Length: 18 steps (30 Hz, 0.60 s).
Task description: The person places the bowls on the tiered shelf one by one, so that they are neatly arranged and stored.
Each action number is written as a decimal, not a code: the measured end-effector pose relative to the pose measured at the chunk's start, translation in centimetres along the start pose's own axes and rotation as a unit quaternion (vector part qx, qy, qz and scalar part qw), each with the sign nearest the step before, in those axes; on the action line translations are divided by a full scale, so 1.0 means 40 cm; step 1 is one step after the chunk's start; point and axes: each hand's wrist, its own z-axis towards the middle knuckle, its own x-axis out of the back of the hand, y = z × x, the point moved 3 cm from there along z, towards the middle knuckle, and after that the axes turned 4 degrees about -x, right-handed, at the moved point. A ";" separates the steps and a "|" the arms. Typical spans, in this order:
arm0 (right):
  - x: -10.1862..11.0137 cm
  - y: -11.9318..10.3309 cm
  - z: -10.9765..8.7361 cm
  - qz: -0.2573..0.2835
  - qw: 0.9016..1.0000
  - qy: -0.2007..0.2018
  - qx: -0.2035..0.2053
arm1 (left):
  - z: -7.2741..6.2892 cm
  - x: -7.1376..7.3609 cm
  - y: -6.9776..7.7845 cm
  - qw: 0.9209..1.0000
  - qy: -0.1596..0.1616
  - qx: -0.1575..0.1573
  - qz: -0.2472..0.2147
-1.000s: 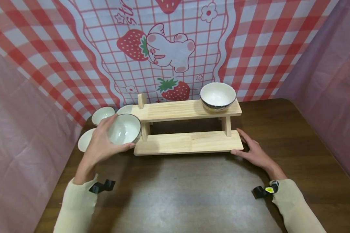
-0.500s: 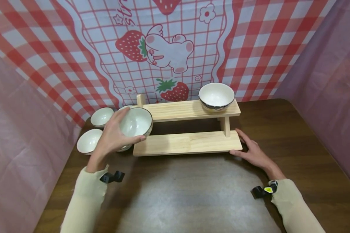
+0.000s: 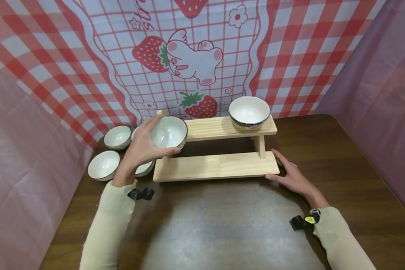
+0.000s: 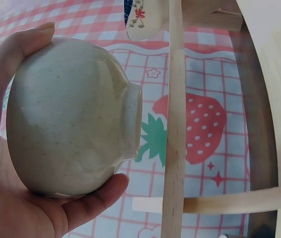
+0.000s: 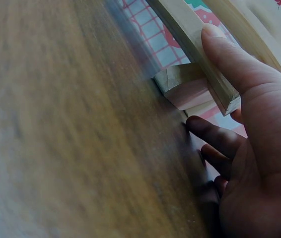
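My left hand [image 3: 140, 148] grips a white bowl [image 3: 170, 131] with a dark rim by its sides, thumb at the front and fingers at the back. In the head view the bowl overlaps the left end of the upper board of a two-tier wooden stand [image 3: 216, 167]. The left wrist view shows the bowl's outside [image 4: 66, 119], its foot facing the upper board's edge [image 4: 176, 124] with a gap between. My right hand [image 3: 291, 178] holds the right end of the lower board, thumb [image 5: 225, 52] on the board and the other fingers around its end.
A bowl with a dark patterned outside [image 3: 249, 112] stands on the upper board's right end. Left of the stand, several white bowls sit on the brown table, among them a back one [image 3: 117, 137] and a front one [image 3: 104, 165]. A checked strawberry cloth [image 3: 195, 56] hangs behind.
My left hand has carried the white bowl right and farther back, from beside the stand to over the upper board's left end. The right hand has stayed at the lower board's end.
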 end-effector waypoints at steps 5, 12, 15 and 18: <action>0.000 0.001 0.000 0.003 1.000 -0.001 0.000 | 0.027 -0.011 0.016 1.000 -0.003 0.001 -0.002; 0.000 0.003 0.002 0.003 1.000 -0.004 0.000 | 0.061 -0.034 0.031 1.000 -0.009 -0.003 -0.007; -0.001 0.003 0.001 0.004 1.000 -0.004 0.003 | 0.074 -0.044 0.038 1.000 -0.010 -0.010 -0.005; -0.001 0.004 0.000 0.006 1.000 -0.002 0.005 | 0.087 -0.053 0.047 1.000 -0.010 -0.017 -0.002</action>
